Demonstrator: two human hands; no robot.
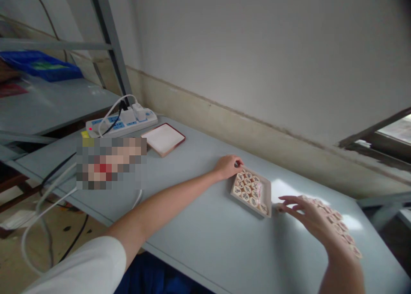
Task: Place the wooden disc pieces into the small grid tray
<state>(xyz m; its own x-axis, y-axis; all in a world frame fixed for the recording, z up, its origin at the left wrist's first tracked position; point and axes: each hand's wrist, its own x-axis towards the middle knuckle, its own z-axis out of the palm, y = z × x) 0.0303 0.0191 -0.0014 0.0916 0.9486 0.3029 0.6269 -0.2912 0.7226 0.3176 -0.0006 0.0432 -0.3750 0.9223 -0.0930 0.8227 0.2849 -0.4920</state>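
My left hand (228, 167) is at the back-left corner of a small open box (266, 193), thumb and forefinger curled onto its rim. Rows of round wooden Chinese chess pieces (247, 187), with characters face up, fill most of the box; a strip on its right side shows the bare bottom. Just right of the box, my right hand (310, 219) has a single chess piece (279, 208) at its thumb tip, the forefinger stretched out above. More chess pieces (337, 225) lie in rows on the table beyond that hand, which partly hides them.
A shallow white lid with a red-brown edge (164, 139) lies on the grey table (192, 225). Behind it is a power strip (123, 123) with plugs and cables. A pixelated patch (111, 163) hides something at left. The wall (257, 131) borders the back; bed-frame posts stand at both sides.
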